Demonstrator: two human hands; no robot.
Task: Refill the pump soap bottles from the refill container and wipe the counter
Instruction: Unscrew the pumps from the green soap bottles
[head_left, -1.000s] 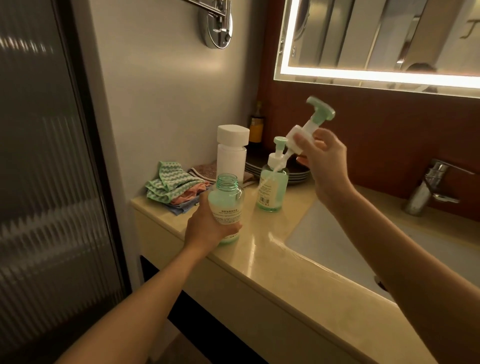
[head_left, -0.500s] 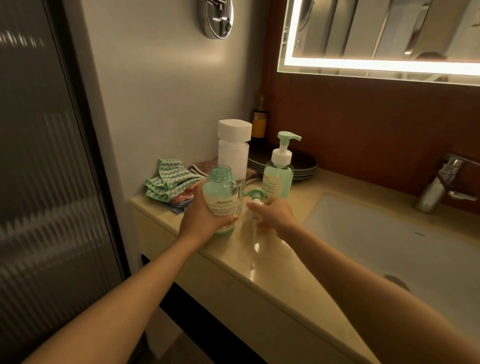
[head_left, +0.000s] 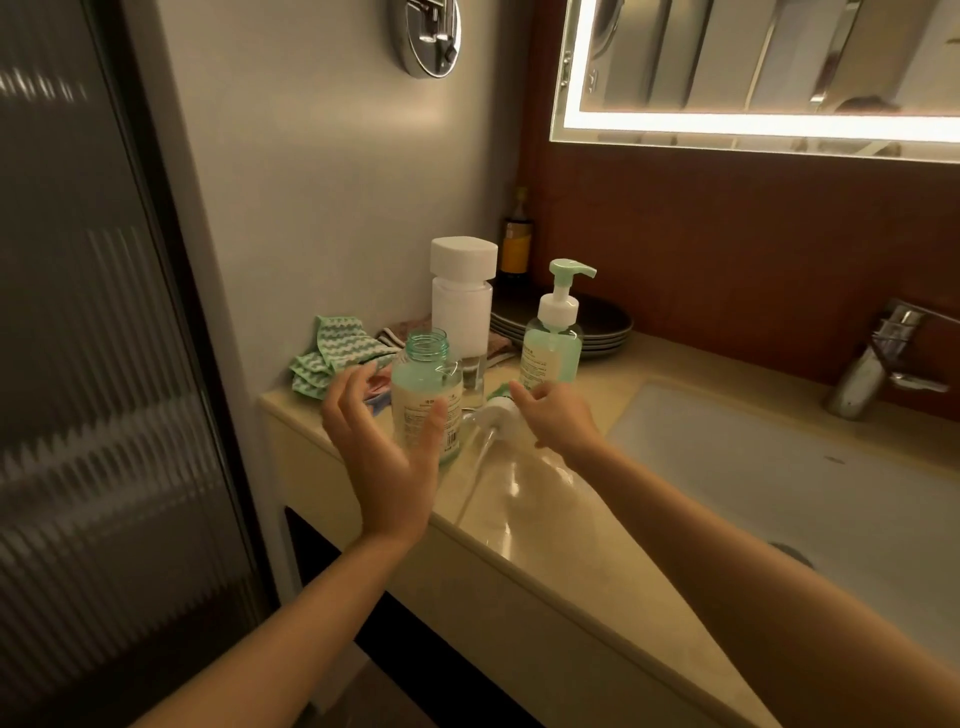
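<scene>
Our empty, slack-fingered left hand (head_left: 382, 452) and right hand (head_left: 558, 423) flank the uncapped pale-green plastic bottle (head_left: 423, 384), its white pump (head_left: 497, 415) laid aside for refilling.

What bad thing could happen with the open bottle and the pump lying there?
The open bottle stands uncapped near the front edge of the counter, with the left hand close beside it; a bump could tip it and spill soap. The pump lies on its side by the right hand, its tube reaching toward the edge, so it might roll or drip soap.
</scene>
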